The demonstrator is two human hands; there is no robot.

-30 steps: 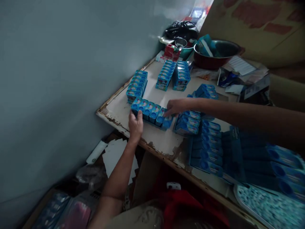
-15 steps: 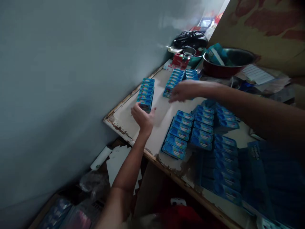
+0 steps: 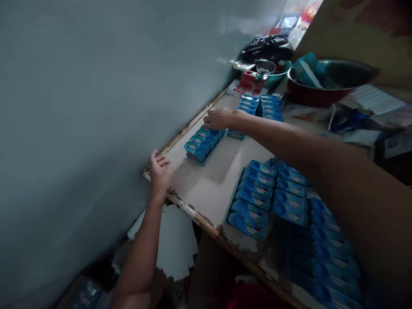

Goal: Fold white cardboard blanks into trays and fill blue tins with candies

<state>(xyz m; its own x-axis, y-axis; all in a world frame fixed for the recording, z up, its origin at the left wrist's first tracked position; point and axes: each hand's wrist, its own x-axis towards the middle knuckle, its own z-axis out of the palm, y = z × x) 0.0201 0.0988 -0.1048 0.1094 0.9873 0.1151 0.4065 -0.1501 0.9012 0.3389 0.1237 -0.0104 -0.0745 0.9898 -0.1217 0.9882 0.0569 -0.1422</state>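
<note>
A row of small blue packs point(image 3: 203, 141) sits in a shallow blue tray on the white tabletop, near the wall. My right hand point(image 3: 218, 118) reaches over its far end with fingers bent down round the packs; the fingertips are partly hidden. My left hand point(image 3: 160, 174) is apart from the row, over the table's left corner, with loosely curled, separated fingers and nothing in them. Behind my right wrist stands another blue row point(image 3: 248, 103), with a further row point(image 3: 271, 107) beside it. A near row point(image 3: 249, 199) lies closer to the front edge.
More blue rows point(image 3: 291, 193) stand on the right, partly under my right arm. At the back are a dark red basin point(image 3: 317, 94) with a blue carton in it, a black plastic bag point(image 3: 267, 48) and a red holder point(image 3: 252, 81). The wall point(image 3: 96, 86) runs along the left.
My left hand has let go of the row's near end and moved left. My right hand has moved left onto the row's far end. The row now sits turned at a different angle.
</note>
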